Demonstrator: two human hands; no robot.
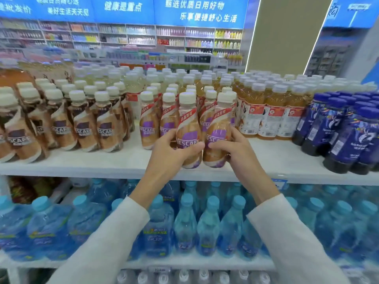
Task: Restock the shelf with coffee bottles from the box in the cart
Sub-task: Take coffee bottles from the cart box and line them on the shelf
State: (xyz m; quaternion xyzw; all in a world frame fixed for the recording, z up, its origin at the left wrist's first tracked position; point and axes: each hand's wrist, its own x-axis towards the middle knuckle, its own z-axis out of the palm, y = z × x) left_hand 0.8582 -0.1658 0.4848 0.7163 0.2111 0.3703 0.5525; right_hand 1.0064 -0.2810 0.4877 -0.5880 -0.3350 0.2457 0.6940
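2 small plastic coffee bottles with cream caps and purple labels are at the front edge of the white store shelf (266, 158), 1 in each hand. The left hand (171, 149) is wrapped round the lower body of the left coffee bottle (187, 124), thumb across the white "NESCAFE" lettering. The right hand (236, 150) curls round the right coffee bottle (218, 124), whose label shows only "ESCA".

Both bottles stand upright, caps up, long axes vertical, labels facing out and sides touching. I cannot tell whether their bases rest on the shelf. A red and white diagonal band with Chinese characters crosses each one.

2 matching purple-label bottles (148, 124) stand just left of them, with more behind. Further left is a block of brown-label bottles (83, 128), also marked "NESCAFE". To the right are orange drink bottles (267, 117), 3 white back labels showing in front, then dark blue bottles (352, 136).

The shelf below holds pale blue water bottles (205, 222). Blue overhead signs (201, 11) carry white Chinese writing. Both arms wear white sleeves (287, 232).
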